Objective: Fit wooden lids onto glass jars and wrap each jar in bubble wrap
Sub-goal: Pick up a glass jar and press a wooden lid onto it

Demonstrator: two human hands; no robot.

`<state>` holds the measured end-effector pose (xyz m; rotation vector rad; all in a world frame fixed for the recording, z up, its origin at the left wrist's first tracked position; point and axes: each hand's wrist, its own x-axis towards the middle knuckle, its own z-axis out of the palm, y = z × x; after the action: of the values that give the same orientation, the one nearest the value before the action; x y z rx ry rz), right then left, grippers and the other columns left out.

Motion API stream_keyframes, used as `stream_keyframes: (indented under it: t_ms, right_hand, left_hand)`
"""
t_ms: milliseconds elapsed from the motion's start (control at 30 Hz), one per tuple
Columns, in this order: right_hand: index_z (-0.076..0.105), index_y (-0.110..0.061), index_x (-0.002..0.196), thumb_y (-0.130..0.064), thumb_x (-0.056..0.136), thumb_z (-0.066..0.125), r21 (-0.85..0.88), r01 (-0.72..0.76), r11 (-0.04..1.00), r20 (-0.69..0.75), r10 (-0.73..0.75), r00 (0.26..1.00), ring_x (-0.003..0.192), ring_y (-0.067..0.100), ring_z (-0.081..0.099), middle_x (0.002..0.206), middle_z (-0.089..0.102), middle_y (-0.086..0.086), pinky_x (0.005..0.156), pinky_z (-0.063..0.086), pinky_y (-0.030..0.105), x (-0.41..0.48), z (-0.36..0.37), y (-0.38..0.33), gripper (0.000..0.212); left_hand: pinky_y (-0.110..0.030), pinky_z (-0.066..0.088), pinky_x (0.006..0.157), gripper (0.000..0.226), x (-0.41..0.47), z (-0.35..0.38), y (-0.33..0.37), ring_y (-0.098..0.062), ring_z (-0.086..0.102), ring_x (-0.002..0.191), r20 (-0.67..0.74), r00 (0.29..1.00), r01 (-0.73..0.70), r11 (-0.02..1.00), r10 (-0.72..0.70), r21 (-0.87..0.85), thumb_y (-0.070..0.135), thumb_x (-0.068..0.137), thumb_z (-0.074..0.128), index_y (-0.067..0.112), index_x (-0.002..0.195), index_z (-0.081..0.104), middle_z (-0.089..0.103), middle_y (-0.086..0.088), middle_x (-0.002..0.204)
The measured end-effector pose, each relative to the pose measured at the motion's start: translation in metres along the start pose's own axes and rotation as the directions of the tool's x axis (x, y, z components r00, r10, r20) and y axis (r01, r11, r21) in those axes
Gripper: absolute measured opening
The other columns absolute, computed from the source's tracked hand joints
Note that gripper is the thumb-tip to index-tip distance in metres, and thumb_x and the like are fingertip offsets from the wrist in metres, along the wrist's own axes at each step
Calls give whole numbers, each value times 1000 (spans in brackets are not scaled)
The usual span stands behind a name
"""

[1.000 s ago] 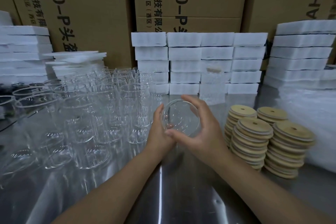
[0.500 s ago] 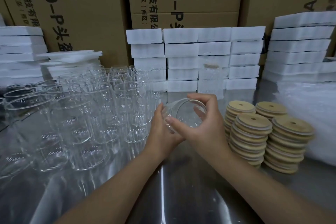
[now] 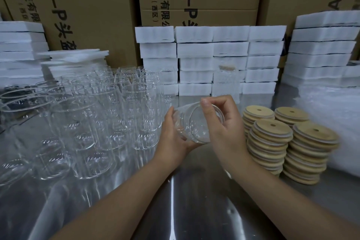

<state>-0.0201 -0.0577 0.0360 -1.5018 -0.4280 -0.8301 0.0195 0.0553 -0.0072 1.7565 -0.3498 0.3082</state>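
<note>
Both hands hold one glass jar (image 3: 194,122) up off the metal table (image 3: 194,191), mid-frame. The jar is tipped on its side with its mouth turned right, toward the camera, and has no lid on. The left hand (image 3: 171,138) cups the base end with fingers curled around the lower side. The right hand (image 3: 228,134) grips the rim, thumb over the top edge and fingers curled behind it.

Just right of the right hand are four stacks of wooden lids (image 3: 270,142), round, each with a small hole, standing close together. Further right is a heap of bubble wrap (image 3: 331,107), its edges blurry. Left of the hands a dense crowd of empty jars (image 3: 107,113) stands upright, packed nearly up to the left hand. Behind, white foam pads (image 3: 194,50) are stacked in rows, with one wrapped jar (image 3: 226,82) in front of them, its lid showing. Cardboard boxes (image 3: 87,6) with printed text wall off the back.
</note>
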Motion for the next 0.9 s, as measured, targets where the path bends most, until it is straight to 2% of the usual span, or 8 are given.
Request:
stream_keyframes:
  t_ms: [100,200,300,400,600,700,867,900]
  right_hand:
    - [57,-27,85,-25,94,57,8,-35,999,-3,35,999,83,-6,58,81,63,-24,79,43,13,2,-1,2,10]
    - [60,-22,88,-22,98,50,78,-61,995,-5,61,998,85,-5,60,85,66,-21,77,44,11,4,0,3,15]
    - [64,-22,93,-24,95,44,170,-70,983,17,68,998,93,0,63,92,70,-16,78,46,12,3,-1,2,21]
    - [66,-24,102,-23,93,40,183,-60,981,43,53,998,106,5,62,104,69,-12,85,45,15,2,-2,4,27]
    - [59,-30,118,-17,93,37,149,-25,988,142,4,990,125,8,52,126,62,-10,107,39,28,-2,-4,5,36]
    - [49,-31,127,-9,92,36,130,17,991,196,-42,980,132,6,43,137,52,-8,111,32,28,-4,-3,3,44]
    - [34,-35,134,-7,87,40,7,54,999,283,-54,958,135,0,35,143,42,-9,111,31,22,-6,-4,0,55]
    - [32,-35,135,-9,86,44,-22,65,998,290,-56,955,133,-3,36,144,41,-9,108,33,18,-7,-3,0,56]
  left_hand:
    - [-6,48,80,123,1,1,1,3,55,104,2,1000,2,999,-2,-34,2,62,88,15,153,8,38,12,138]
    - [-15,51,88,123,2,3,1,7,57,103,-9,1000,17,999,-17,-52,1,61,89,17,154,10,40,20,132]
    - [-28,48,102,121,3,1,1,-10,52,124,-27,1000,-4,998,3,-65,6,59,91,14,153,15,39,10,139]
    - [-41,45,107,124,2,0,2,-22,50,130,-27,1000,12,992,-15,-124,18,51,89,13,151,17,37,-7,148]
    - [-41,45,106,126,-1,1,4,-19,50,128,-45,996,73,985,-81,-154,31,44,84,12,149,17,37,-6,147]
    - [-43,44,106,128,1,0,1,-22,55,124,-57,991,116,984,-124,-137,35,45,95,7,145,20,42,-10,143]
    - [-44,44,106,127,0,0,4,-38,52,125,-60,985,156,981,-164,-118,47,42,84,17,144,16,46,-40,130]
    - [-50,41,107,129,0,0,3,-45,48,126,-53,986,153,981,-161,-120,47,41,84,22,147,13,43,-42,133]
